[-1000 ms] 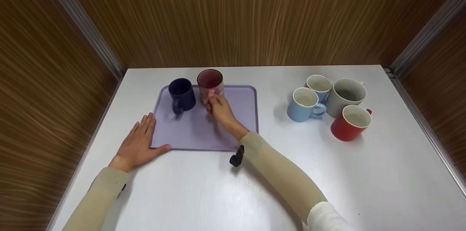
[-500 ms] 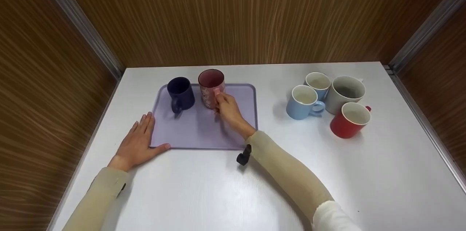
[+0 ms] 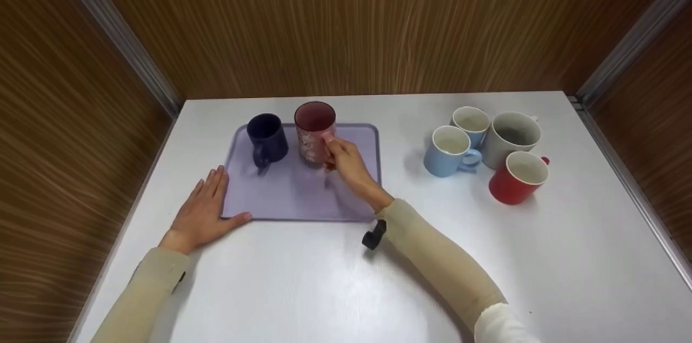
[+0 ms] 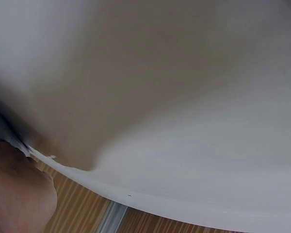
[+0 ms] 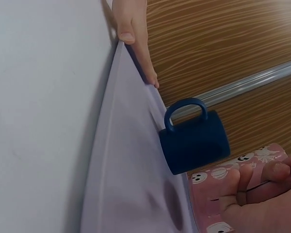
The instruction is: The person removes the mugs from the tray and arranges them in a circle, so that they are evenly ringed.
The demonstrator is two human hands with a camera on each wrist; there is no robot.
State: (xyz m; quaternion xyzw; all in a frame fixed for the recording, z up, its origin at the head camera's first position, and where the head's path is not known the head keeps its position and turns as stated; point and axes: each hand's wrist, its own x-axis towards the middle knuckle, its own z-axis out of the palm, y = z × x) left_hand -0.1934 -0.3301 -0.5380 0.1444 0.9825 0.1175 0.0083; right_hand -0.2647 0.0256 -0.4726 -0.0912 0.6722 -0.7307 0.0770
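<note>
In the head view a pink patterned mug point(image 3: 308, 140) stands upright at the back of a lilac tray point(image 3: 270, 197). My right hand point(image 3: 348, 164) grips its handle, which points to the front right. The right wrist view shows curled fingers point(image 5: 276, 172) at that handle and a white print on the mug's side. Left of it, also on the tray, is a dark blue mug point(image 3: 273, 143) with its handle facing front. My left hand point(image 3: 200, 218) lies with straight fingers along the tray's left edge, its thumb at the front left corner.
To the right of the tray, two light blue mugs point(image 3: 444, 160) point(image 3: 476, 136), a large grey mug point(image 3: 497, 151) and a red mug point(image 3: 511, 186) stand close together on the white table point(image 3: 303, 278). Wood-patterned panels point(image 3: 346, 24) rise behind and at both sides.
The pink mug has turned so that its handle swings to the right, bringing more of its print into view. My right hand and forearm have shifted right with it. My left hand stays put.
</note>
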